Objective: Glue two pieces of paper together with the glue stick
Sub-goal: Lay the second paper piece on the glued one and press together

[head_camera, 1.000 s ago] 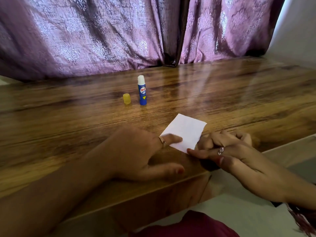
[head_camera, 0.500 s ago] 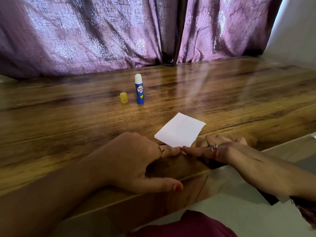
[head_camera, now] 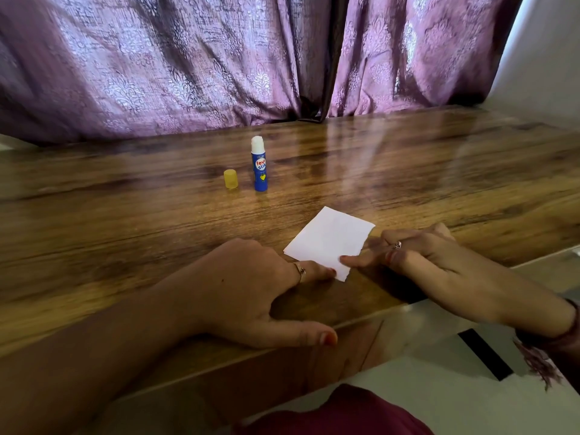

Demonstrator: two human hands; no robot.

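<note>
The paper [head_camera: 329, 238] lies flat on the worktop [head_camera: 125, 233] near its front edge, between the two hands. The left hand [head_camera: 251, 293] rests spread, a fingertip touching the paper's near corner. The right hand [head_camera: 417, 255] presses extended fingers on the same corner, gripping nothing. Well behind stand the uncapped glue stick [head_camera: 259, 164] and, just beside it, its cap [head_camera: 230, 178].

Tabletop [head_camera: 408, 171]: glossy wood grain, brown, reflecting daylight. Curtains [head_camera: 188, 58]: purple, patterned, two panels meeting at a dark seam, hanging behind the far edge. Wall [head_camera: 546, 58]: pale, plain, at right. Floor [head_camera: 439, 387]: light, below the near edge.
</note>
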